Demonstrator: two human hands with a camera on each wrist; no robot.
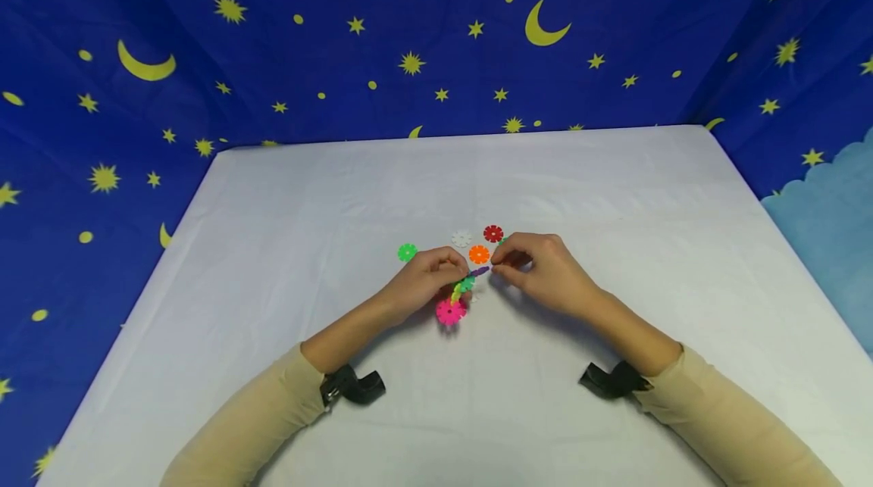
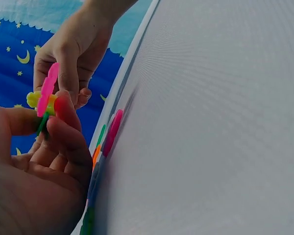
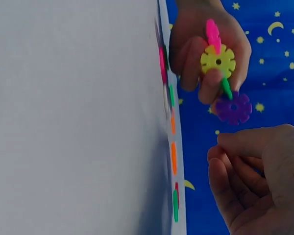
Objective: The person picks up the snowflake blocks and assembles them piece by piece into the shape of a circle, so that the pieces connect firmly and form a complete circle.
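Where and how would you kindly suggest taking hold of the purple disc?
I would probably pinch the purple disc by its free notched rim, coming from the person's right: it looks thin and juts toward the right hand, while its other edge joins the green disc at the left hand.

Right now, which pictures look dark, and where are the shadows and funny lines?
Head view: bright, with a soft shadow on the white tabletop below the right hand; left wrist view: dimmer, with faint ripply lines fanning across the tabletop; right wrist view: also dim, with a broad dark shadow low on the tabletop.
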